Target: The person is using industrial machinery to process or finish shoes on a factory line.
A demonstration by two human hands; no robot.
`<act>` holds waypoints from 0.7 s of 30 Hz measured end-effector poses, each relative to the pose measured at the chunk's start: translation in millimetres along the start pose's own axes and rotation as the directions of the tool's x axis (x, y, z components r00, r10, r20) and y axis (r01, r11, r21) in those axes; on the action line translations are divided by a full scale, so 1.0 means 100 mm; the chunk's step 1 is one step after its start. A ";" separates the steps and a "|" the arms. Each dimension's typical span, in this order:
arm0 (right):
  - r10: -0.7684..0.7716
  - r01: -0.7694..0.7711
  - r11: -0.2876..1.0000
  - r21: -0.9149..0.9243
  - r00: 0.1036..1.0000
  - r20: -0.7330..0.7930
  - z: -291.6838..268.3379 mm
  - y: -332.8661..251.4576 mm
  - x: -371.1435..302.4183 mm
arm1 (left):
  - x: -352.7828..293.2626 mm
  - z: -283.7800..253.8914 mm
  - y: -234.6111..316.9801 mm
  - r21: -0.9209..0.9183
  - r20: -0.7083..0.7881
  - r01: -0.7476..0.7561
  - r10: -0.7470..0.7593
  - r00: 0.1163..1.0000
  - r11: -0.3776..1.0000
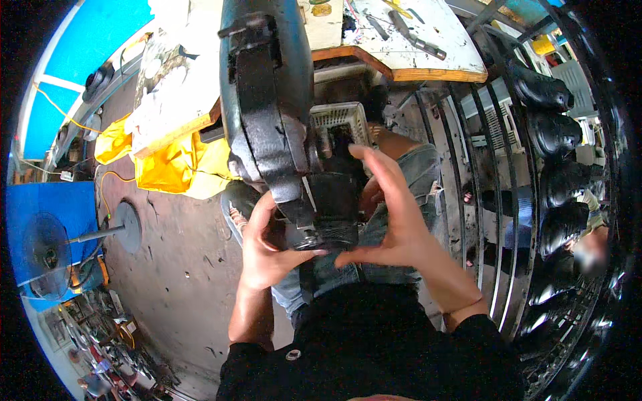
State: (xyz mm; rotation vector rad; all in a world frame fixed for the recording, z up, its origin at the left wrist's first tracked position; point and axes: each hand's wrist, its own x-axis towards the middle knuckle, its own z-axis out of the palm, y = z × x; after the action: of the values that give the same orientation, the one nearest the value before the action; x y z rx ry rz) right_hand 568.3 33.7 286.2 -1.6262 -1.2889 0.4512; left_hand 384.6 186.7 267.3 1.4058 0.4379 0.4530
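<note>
Floor: stained grey concrete (180,267), workshop clutter along its lower left edge.
Bench: white worktop (428,33) with a wooden rim at top, tools (414,37) lying on it.
Machine: heavy dark metal arm (267,113) coming down from the top centre to just above the lap.
Shoe: black, dark-soled piece (334,214) at picture centre, under the machine's lower end, touching it, over the jeans (414,174).
Left hand: (267,247) curled against the shoe's left side, thumb reaching under its lower edge; gripping it.
Right hand: (394,214) fingers stretched up and spread, thumb pointing left under the shoe; palm against its right side, bracing rather than closed around it.
Basket: white slatted plastic (341,120) just behind the machine.
Cloth: yellow heap (167,167) left of the machine, under a wooden board.
Fan: round standing fan (50,254) at far left, before a blue panel.
Rack: metal bars at right carrying a column of black shoes (555,134).
Other person: seated at far right behind the rack, mostly hidden.
</note>
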 end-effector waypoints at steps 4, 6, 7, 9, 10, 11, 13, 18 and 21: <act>0.242 -0.224 0.944 0.243 0.969 -0.047 0.39 0.74 -0.51 | -0.02 0.11 -0.24 -0.130 -0.096 -0.109 0.097 0.991 0.985; 0.274 -0.269 0.918 0.290 0.961 0.023 0.40 0.98 -0.69 | -0.08 0.11 -0.40 -0.173 -0.136 -0.093 0.070 0.988 0.981; 0.297 -0.312 0.893 0.325 0.950 0.096 0.34 1.04 -0.74 | -0.10 0.12 -0.44 -0.221 -0.177 -0.087 0.047 0.983 0.971; 0.299 -0.303 0.892 0.335 0.952 0.066 0.10 1.08 -0.84 | -0.16 0.16 -0.51 -0.239 -0.173 -0.068 0.026 0.985 0.969; 0.304 -0.308 0.885 0.348 0.950 0.068 -0.06 1.09 -0.86 | -0.21 0.18 -0.59 -0.240 -0.205 -0.007 -0.044 0.978 0.971; 0.306 -0.310 0.879 0.362 0.949 0.072 -0.22 1.11 -0.87 | -0.23 0.18 -0.62 -0.240 -0.242 0.050 -0.109 0.964 0.969; 0.154 -0.121 0.955 0.269 0.983 -0.105 -0.52 1.15 -0.90 | -0.18 0.19 -0.51 -0.140 -0.202 0.202 -0.228 0.952 0.969; 0.142 -0.071 0.974 0.216 0.930 -0.340 -1.17 0.43 -0.56 | -0.14 0.28 -0.69 -0.213 -0.189 0.191 -0.233 0.954 0.958; 0.201 -0.037 0.949 0.312 0.835 -0.512 -1.29 0.09 -0.70 | -0.18 0.24 -0.89 -0.081 -0.057 0.336 -0.341 0.938 0.938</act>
State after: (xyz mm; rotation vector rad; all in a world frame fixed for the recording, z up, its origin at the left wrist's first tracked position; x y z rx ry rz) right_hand 645.9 -86.6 318.5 -1.4434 -0.6608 0.2156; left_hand 386.3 147.6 182.5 1.2183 0.7017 0.2334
